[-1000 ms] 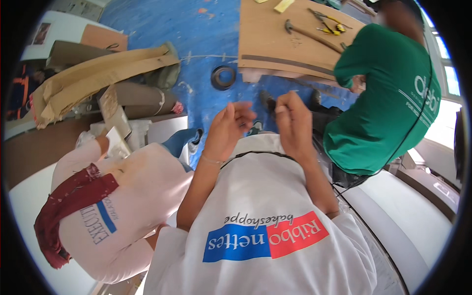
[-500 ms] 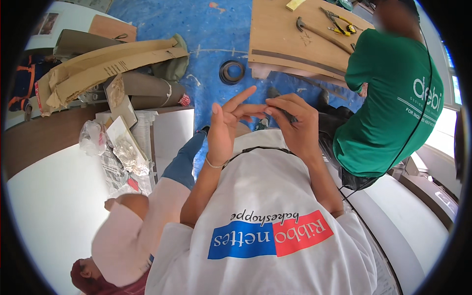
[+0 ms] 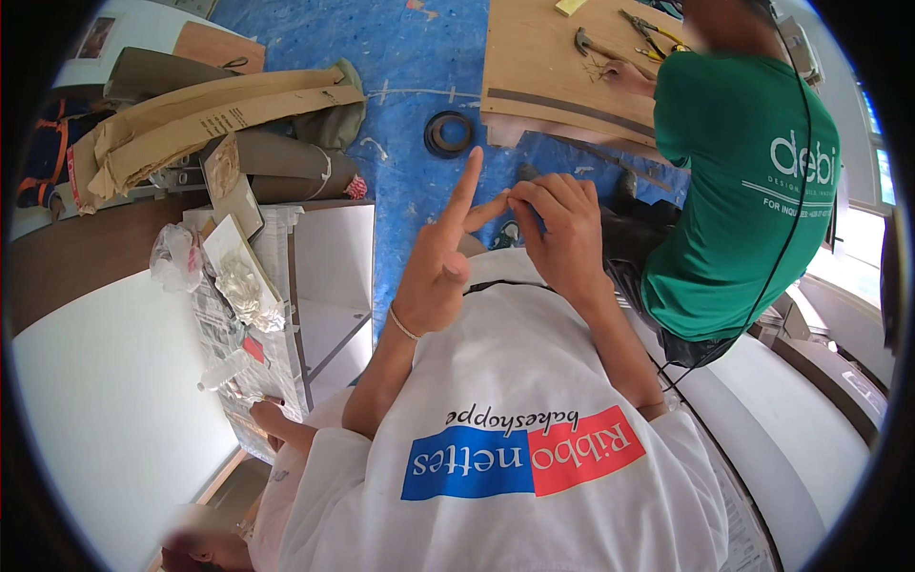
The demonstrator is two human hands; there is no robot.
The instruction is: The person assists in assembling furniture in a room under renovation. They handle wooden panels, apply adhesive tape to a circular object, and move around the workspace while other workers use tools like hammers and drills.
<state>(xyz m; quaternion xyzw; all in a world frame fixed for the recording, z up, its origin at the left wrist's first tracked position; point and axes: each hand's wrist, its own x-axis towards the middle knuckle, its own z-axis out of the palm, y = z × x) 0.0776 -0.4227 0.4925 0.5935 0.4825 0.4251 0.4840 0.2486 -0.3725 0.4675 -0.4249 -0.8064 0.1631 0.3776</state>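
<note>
My left hand [image 3: 434, 272] is raised in front of my white shirt [image 3: 534, 362], its index finger stretched out and the thumb apart. Another finger of it reaches across toward my right hand [image 3: 564, 229]. The right thumb and fingertips are pinched together at that finger's tip. Whether anything small lies between them is too fine to see. A thin pale bracelet [image 3: 402, 322] circles my left wrist. Past my hands, a coil of dark strip [image 3: 433, 138] lies on the blue floor covering [image 3: 400, 57].
At right, a green-shirted person [image 3: 734, 191] reaches over a wooden tabletop [image 3: 534, 67] bearing a hammer [image 3: 615, 63], pliers [image 3: 643, 33] and small nails. At left are torn cardboard [image 3: 219, 119] and a newspaper-covered cabinet [image 3: 214, 324]; another person's hand [image 3: 271, 418] touches it.
My left hand has turned, its index finger now pointing upward; the right stays pinched at a fingertip. The green-shirted person's hand appears by the nails. The person at left now reaches onto the cabinet.
</note>
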